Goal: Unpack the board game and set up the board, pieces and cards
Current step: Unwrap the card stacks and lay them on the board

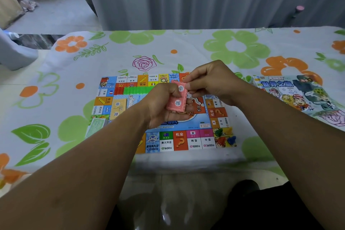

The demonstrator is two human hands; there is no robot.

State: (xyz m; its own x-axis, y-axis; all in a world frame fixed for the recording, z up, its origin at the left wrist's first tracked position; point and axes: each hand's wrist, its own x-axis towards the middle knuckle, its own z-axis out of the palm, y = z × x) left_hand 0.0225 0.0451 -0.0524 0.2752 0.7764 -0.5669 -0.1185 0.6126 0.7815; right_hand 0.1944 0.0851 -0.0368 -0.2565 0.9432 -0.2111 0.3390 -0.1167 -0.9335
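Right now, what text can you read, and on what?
"机会": red cards in the left hand.
"机会 CHANCE": board, near edge.
"澳大利亚 1600分": board.
"韩国 1000分": board.
"中国 3600分": board.
"命运": yellow cards on the board.
"世界之旅": box.
Board's far squares and the banknotes: too small to read reliably.

One board [194,143], one box [291,95], two card decks [176,99], four pawns [232,138].

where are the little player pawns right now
In the head view, the pawns are clustered on the near right corner square of the board, just right of the 3600 square. The game box lies farther back to the right.
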